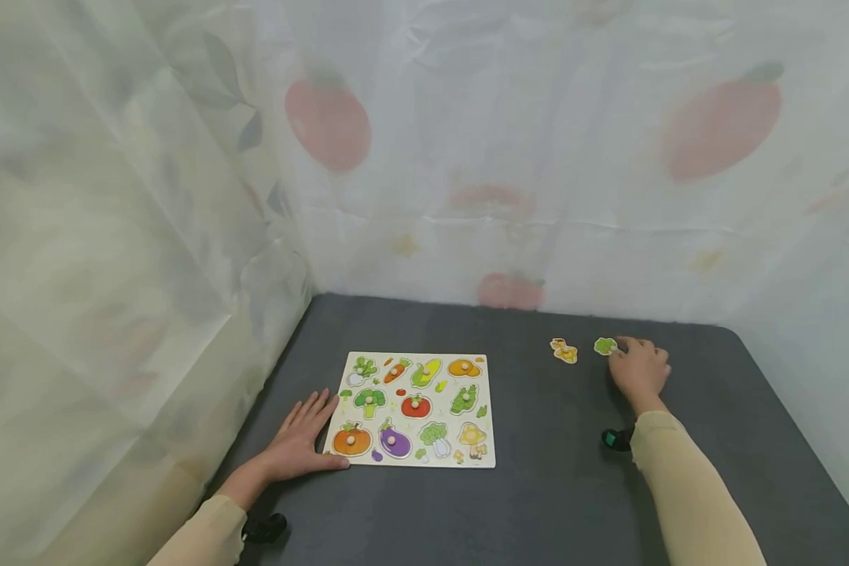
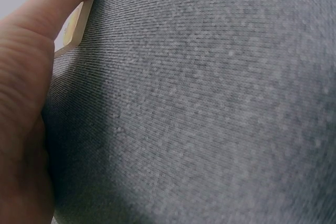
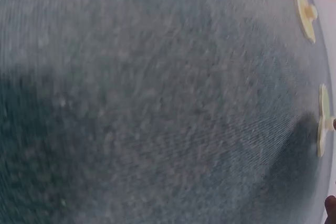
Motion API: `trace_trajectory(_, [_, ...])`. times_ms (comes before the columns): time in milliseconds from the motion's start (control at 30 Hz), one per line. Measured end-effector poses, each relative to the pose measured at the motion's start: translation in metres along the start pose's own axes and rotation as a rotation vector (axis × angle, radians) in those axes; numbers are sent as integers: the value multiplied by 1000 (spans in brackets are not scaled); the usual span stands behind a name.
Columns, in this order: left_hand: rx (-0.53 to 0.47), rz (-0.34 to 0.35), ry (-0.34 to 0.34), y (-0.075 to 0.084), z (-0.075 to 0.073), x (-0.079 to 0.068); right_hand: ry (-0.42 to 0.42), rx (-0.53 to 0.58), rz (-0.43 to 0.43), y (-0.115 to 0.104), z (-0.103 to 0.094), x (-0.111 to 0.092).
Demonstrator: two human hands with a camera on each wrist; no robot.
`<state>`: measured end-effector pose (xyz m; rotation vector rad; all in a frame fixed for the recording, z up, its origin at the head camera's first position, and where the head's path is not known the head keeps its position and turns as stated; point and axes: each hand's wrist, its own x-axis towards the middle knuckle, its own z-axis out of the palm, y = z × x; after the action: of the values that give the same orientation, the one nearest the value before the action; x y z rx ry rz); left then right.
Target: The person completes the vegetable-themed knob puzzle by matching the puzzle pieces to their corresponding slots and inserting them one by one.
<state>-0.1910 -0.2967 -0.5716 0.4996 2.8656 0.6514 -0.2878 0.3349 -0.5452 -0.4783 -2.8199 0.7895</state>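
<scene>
In the head view a wooden vegetable puzzle board (image 1: 403, 464) lies left of centre, with knobbed pieces such as a tomato (image 1: 424, 407) and an eggplant (image 1: 403, 449) in it. My left hand (image 1: 299, 440) rests at its left edge, fingers spread and thumb over the lower corner. At the far right, my right hand (image 1: 640, 369) pinches a green leafy puzzle piece (image 1: 604, 345) at its knob. A yellow puzzle piece (image 1: 564, 351) lies just left of it. In the right wrist view the green piece (image 3: 322, 103) shows edge-on, a fingertip at its knob.
The dark grey table (image 1: 531, 487) bears the board and loose pieces. A pale printed curtain (image 1: 424, 251) hangs behind it, another (image 1: 141, 314) along the left. Black wrist-camera straps (image 1: 265, 528) show below each hand.
</scene>
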Motion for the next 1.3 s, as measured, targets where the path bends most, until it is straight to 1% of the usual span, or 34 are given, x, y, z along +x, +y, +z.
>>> trace_trajectory(367, [2, 5, 0, 0, 1, 0, -74, 23, -2, 8, -2, 6])
trace_trajectory(633, [-2, 1, 0, 2, 0, 0, -114, -40, 2, 7, -5, 9])
trace_trajectory(900, [3, -2, -4, 3, -1, 0, -74, -80, -46, 7, -8, 10])
trace_trajectory(1100, [9, 6, 5, 4, -4, -2, -60, -92, -83, 9, -4, 9])
trace_trajectory(1300, [19, 18, 20, 5, -4, -3, -42, -89, -84, 11, 0, 7])
